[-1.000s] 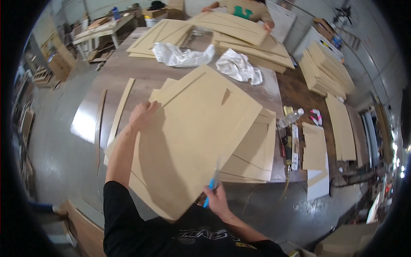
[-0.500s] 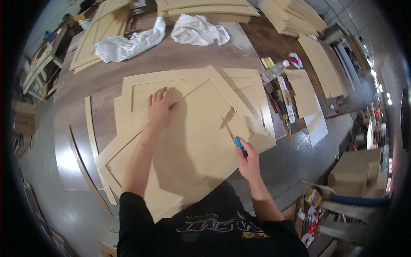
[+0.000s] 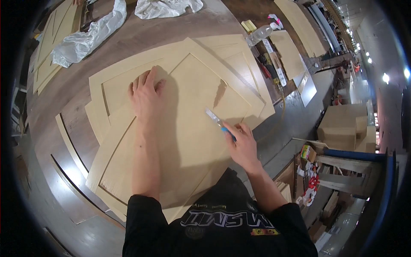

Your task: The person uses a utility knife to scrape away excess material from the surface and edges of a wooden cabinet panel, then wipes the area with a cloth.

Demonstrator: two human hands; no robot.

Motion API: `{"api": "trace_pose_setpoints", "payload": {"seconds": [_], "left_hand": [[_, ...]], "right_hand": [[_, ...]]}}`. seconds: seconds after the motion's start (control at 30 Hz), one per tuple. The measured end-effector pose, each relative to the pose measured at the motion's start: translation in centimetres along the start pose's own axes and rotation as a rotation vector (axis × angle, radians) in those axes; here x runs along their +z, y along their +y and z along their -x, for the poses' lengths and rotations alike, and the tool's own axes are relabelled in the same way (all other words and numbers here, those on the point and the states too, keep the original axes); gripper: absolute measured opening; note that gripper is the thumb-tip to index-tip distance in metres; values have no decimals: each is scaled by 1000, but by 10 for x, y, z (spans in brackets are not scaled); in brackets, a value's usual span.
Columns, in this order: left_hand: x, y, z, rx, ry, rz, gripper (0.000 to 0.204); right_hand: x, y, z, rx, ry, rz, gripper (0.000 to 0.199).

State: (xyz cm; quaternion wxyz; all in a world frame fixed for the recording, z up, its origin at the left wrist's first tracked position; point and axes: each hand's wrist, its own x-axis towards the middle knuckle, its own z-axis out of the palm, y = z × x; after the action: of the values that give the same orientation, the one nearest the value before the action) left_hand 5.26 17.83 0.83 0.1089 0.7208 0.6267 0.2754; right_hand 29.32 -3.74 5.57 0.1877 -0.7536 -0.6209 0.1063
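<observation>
A cream panel with a raised frame border lies at an angle over other cream panels on the table. My left hand rests on the upper left of the stack, fingers spread and palm down, holding nothing. To the right, my right hand grips a blue-handled knife. Its silver blade points up and left over the top panel; whether it touches the surface I cannot tell. Just beyond the blade is a brownish patch near the frame's inner edge, perhaps a stain or partly a shadow.
Two thin strips lie left of the panels. White crumpled plastic sits farther off. A clear bottle and hand tools line the right side. Another person's hand shows at far left. Cardboard boxes stand at right.
The view has shifted, so the panels sit higher in it. My right hand has drawn the knife back from the brownish patch and turned its blade flatter. My left hand stays on the panels.
</observation>
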Motion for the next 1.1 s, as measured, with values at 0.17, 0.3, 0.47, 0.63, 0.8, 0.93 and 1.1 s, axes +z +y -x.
{"api": "trace_pose_setpoints", "payload": {"seconds": [0.17, 0.3, 0.47, 0.63, 0.8, 0.93, 1.1], "left_hand": [[0, -21, 2, 8, 11, -57, 50], [-8, -38, -3, -16, 27, -84, 49], [-21, -56, 0, -31, 39, -49, 48], [-26, -56, -2, -30, 34, -46, 47], [-26, -62, -2, -32, 64, -60, 47], [-35, -51, -7, -75, -15, -28, 48], [-31, -58, -5, -70, 0, -48, 48]], "right_hand": [[11, -9, -23, 66, -6, 16, 32], [21, -30, -21, 107, -81, -43, 29], [23, -49, -22, 49, -42, -42, 28], [26, -46, -51, 27, -26, -72, 27], [32, -50, -28, 55, -91, -102, 24], [22, -50, -49, 61, -111, -151, 26], [32, -43, -49, 14, -84, -94, 29]]}}
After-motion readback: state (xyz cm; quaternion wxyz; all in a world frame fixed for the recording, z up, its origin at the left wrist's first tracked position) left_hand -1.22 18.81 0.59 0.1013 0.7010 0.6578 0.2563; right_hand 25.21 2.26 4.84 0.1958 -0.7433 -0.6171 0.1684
